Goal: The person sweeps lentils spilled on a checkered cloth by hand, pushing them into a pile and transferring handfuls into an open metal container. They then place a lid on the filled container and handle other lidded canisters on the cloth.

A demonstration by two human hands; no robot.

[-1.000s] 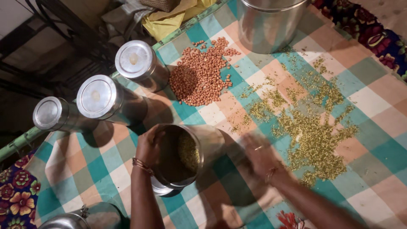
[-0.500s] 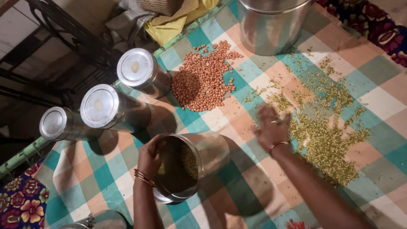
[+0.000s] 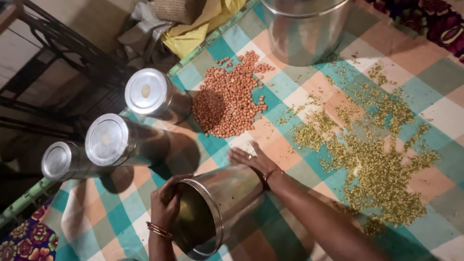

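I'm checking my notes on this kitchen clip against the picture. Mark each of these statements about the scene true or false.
1. The left hand grips the rim of the open steel container. True.
2. The right hand holds a spoon. False: it lies flat on the checked cloth, holding nothing.
3. Three lidded steel tins stand at the cloth's left edge. True.
4. The peanuts are in a bowl. False: they lie heaped on the cloth.
5. The green seeds lie scattered loose. True.

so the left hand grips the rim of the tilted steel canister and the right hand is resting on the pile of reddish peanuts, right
Not quite. The left hand grips the tilted steel canister, but the right hand lies flat on the checked cloth, short of the reddish peanuts, as the head view shows.
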